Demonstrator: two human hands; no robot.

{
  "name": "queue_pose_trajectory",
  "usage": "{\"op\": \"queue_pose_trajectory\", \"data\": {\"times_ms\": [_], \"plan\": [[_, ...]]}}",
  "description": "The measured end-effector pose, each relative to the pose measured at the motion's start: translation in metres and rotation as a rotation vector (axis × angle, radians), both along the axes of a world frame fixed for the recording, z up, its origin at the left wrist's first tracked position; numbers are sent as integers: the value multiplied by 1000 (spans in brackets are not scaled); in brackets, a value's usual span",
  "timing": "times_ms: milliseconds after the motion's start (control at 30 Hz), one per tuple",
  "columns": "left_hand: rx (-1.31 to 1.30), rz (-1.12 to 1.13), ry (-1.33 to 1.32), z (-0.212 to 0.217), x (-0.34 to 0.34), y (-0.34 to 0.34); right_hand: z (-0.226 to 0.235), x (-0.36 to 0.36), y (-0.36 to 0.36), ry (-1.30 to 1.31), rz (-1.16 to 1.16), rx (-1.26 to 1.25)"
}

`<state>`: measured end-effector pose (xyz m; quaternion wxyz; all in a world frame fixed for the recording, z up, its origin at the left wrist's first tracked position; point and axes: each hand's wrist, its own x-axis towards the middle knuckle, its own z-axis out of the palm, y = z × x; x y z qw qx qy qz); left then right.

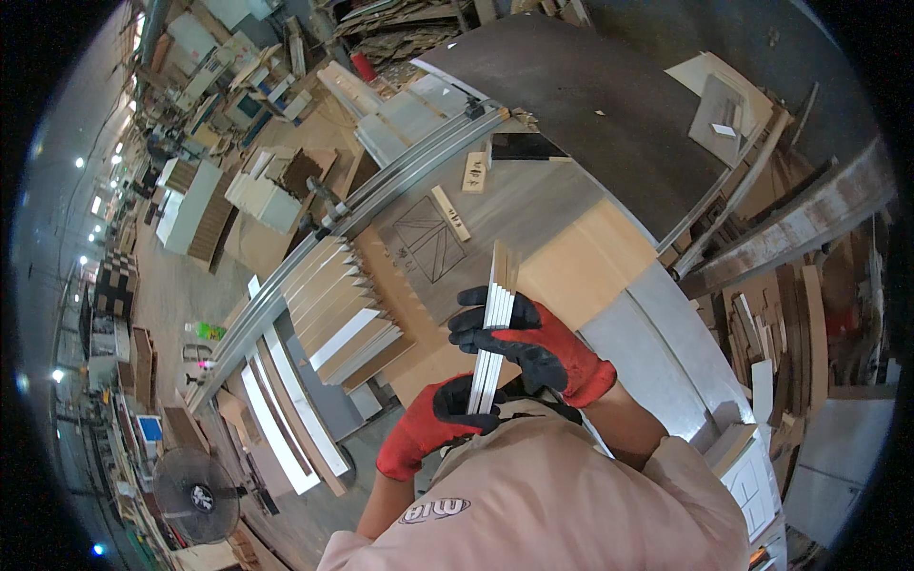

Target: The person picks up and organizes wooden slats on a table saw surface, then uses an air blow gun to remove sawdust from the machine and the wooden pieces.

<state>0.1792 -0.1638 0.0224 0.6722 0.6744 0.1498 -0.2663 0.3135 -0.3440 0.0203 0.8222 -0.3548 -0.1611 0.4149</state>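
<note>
The person's pale pink sleeve and shoulder (562, 495) fill the lower middle of the view, closest to the camera, and both forearms rise from it. The left hand (438, 423), in a red glove with black fingers, is clamped around the lower end of a bundle of thin white-edged wooden strips (495, 328). The right hand (533, 343), gloved the same way, is closed around the middle of the same bundle, its black fingers wrapped across the strips from the right. The bundle stands nearly upright between the two hands, its upper end above the right glove and over the near part of the desk (533, 205).

Under the bundle's top lies a light brown board (581, 262) that rests on the desk's near right part. Just left of it a grey panel with a pencilled rectangle and diagonals (428, 238) lies flat on the desk, and a short pale wooden strip (450, 212) lies beside the drawing. A small wooden block (474, 172) sits farther on, near the desk's far edge, beside a metal guide rail (381, 190) that runs along the desk's left edge. A large dark curved sheet (590, 105) covers the far right part.

Off the desk's left edge a fanned stack of white-faced boards (343, 314) leans. On the floor at lower left stands a round fan (195, 495).
</note>
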Motion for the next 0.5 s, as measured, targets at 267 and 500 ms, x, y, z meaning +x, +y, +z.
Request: {"op": "queue_pose_trajectory", "data": {"times_ms": [267,500], "plan": [[35,-79,-98,-4,10,-20,5,-7,-33,23,-102,2],[7,-41,-266,-24,25,-53,-23,-22,-29,43,-512,34]]}}
